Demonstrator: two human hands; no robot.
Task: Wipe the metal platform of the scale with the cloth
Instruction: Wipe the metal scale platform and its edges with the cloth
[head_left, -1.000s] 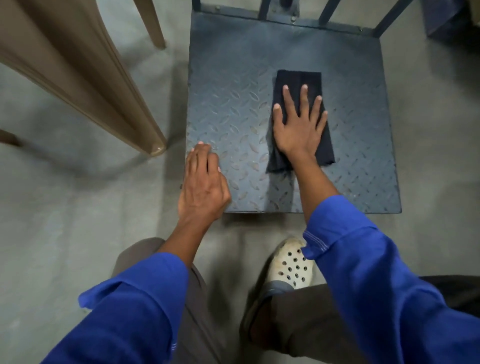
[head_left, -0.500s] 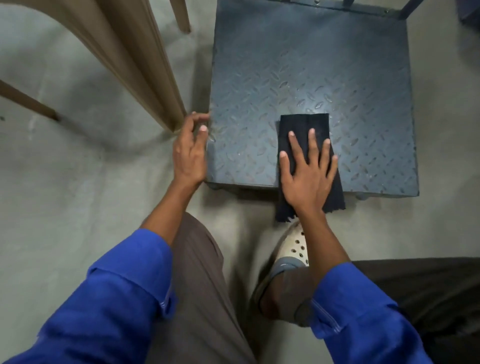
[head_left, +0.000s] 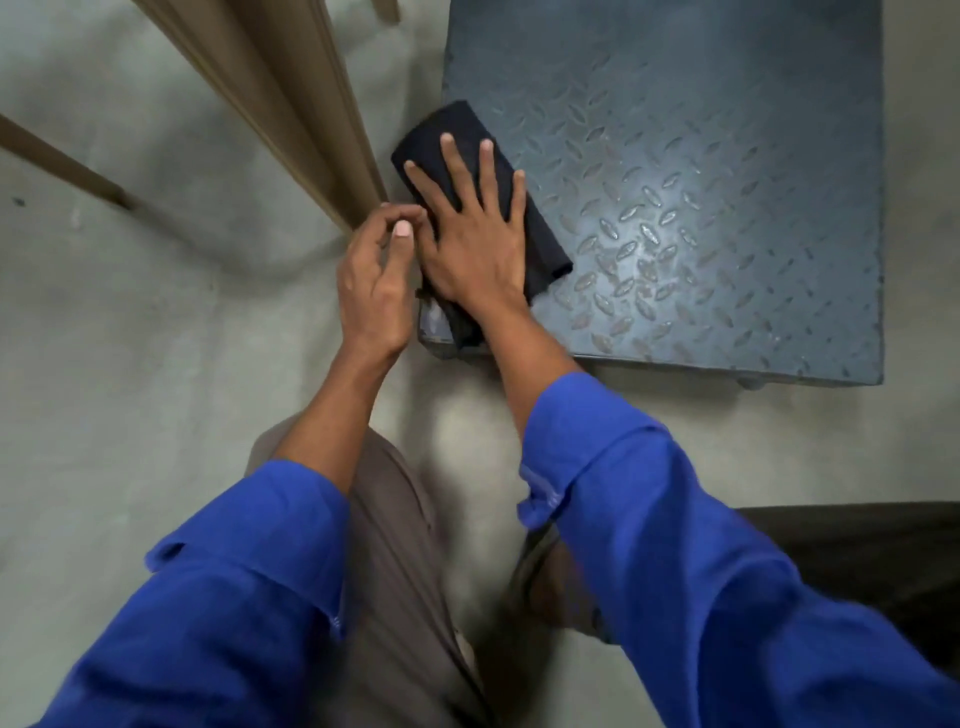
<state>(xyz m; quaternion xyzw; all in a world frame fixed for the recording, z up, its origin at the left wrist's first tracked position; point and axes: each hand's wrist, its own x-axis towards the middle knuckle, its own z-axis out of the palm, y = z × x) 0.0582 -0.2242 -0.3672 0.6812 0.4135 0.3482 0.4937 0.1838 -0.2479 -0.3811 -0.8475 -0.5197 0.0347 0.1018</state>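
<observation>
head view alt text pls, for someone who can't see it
A right hand presses a dark cloth flat on the near left corner of a blue-grey tread-plate scale platform. The left hand, fingers loosely curled, is beside it, next to beige furniture.

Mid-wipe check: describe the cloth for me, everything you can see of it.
The cloth is dark, near-black soft fabric folded into an oblong pad. It lies slantwise on the near left corner of the checker-plate metal platform, with its far end past the left edge and its near end drooping over the front edge. The right hand presses on it, palm down, fingers spread. The left hand sits beside it, fingers curled; contact with the cloth cannot be told.
</observation>
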